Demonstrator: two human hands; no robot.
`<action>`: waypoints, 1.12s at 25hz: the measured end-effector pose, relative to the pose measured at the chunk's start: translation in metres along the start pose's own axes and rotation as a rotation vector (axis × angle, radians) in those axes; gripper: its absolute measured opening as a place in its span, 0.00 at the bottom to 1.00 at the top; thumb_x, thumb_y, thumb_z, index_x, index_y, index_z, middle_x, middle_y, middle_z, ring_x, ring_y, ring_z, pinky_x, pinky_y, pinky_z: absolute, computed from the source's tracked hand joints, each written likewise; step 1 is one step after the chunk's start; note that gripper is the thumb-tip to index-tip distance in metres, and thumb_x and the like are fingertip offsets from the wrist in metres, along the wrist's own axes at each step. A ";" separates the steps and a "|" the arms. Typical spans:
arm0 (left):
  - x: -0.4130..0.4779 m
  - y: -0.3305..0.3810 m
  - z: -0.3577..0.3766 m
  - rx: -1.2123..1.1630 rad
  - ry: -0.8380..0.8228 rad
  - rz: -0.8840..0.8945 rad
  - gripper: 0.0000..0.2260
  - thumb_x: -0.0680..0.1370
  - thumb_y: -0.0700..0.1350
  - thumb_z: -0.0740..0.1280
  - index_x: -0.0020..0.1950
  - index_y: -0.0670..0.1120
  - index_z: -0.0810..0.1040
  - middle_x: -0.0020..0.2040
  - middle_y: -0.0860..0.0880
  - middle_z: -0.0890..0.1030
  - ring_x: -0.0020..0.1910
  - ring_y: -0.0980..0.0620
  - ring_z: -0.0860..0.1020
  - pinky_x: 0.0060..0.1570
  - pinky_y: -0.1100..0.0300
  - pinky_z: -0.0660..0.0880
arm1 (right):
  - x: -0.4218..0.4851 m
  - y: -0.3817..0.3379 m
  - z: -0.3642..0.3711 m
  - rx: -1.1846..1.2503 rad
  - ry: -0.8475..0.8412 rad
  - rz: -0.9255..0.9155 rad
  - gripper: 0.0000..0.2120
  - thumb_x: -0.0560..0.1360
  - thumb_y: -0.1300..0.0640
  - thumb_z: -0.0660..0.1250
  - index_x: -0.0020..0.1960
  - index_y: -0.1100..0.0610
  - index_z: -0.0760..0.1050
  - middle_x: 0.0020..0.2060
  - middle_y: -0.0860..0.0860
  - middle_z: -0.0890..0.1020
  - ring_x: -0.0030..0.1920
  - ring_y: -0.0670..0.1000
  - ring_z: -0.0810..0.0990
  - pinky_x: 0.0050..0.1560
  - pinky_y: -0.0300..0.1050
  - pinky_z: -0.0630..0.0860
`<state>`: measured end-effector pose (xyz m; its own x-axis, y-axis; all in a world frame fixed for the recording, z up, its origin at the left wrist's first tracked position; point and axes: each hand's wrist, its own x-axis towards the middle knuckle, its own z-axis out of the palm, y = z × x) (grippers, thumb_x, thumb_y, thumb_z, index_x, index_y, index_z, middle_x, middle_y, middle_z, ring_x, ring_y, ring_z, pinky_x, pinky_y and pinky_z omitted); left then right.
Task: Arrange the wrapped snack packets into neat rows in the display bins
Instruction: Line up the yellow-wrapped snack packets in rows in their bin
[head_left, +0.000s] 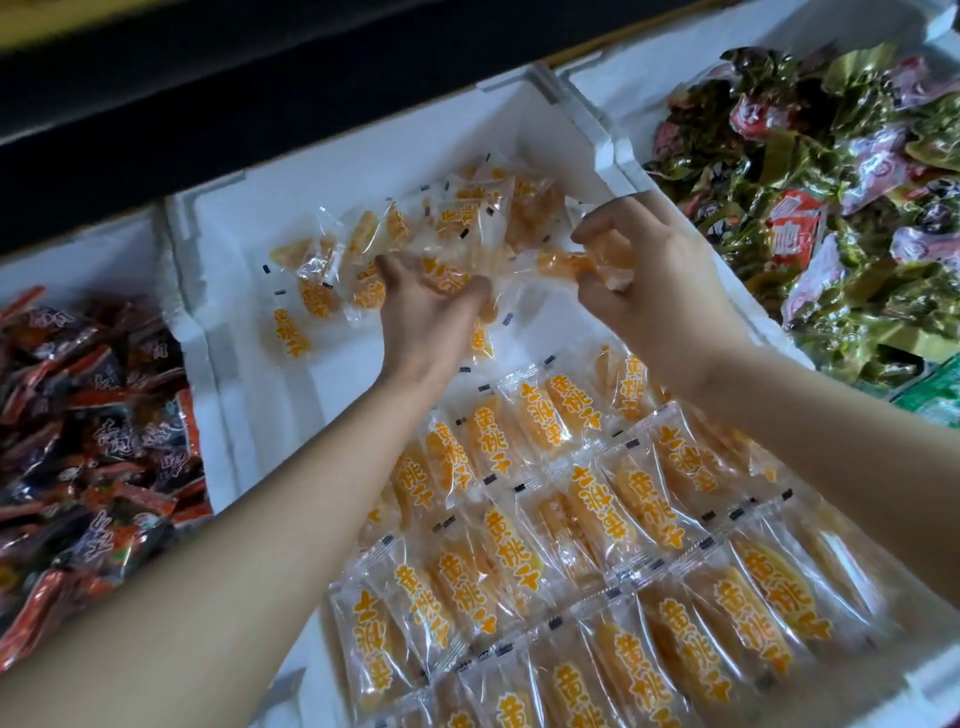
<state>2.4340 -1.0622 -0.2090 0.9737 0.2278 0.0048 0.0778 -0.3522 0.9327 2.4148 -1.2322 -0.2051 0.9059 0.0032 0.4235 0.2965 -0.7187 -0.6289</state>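
Several tidy rows of clear-wrapped orange fruit packets (597, 499) fill the white foam bin (332, 171) beneath both wrists. The right hand (660, 280) pinches a single packet (566, 264). The left hand (431, 317) curls round a second packet (447, 283) from the loose heap (332, 270) beside it (still gathering, I'd say). Next, lay both flat against the last row.

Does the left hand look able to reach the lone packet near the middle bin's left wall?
Probably yes: the lone packet lies uncovered, with nothing between it and the left hand, though that grip already holds other packets.
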 end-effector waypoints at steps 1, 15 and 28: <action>-0.008 0.001 -0.003 -0.095 -0.004 -0.046 0.19 0.75 0.41 0.69 0.57 0.45 0.60 0.37 0.50 0.75 0.34 0.53 0.76 0.38 0.66 0.77 | -0.008 -0.006 0.001 0.065 0.016 0.019 0.12 0.72 0.63 0.67 0.55 0.56 0.74 0.55 0.51 0.73 0.47 0.52 0.75 0.49 0.49 0.73; -0.112 -0.033 -0.036 -0.741 -0.103 -0.389 0.13 0.78 0.49 0.64 0.56 0.44 0.66 0.31 0.51 0.80 0.29 0.55 0.77 0.32 0.62 0.74 | -0.101 -0.057 0.038 0.340 -0.263 0.130 0.13 0.71 0.62 0.71 0.54 0.55 0.73 0.50 0.46 0.75 0.51 0.41 0.74 0.48 0.44 0.77; -0.134 -0.040 -0.048 -0.515 0.038 -0.233 0.19 0.69 0.49 0.72 0.54 0.42 0.73 0.40 0.43 0.83 0.41 0.48 0.83 0.42 0.57 0.78 | -0.126 -0.079 0.043 0.405 -0.334 0.006 0.12 0.71 0.56 0.68 0.53 0.57 0.74 0.53 0.46 0.72 0.56 0.47 0.75 0.56 0.46 0.74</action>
<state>2.2900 -1.0350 -0.2296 0.9343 0.2823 -0.2177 0.1655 0.1974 0.9663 2.2900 -1.1458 -0.2365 0.9354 0.2692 0.2294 0.3241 -0.3928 -0.8606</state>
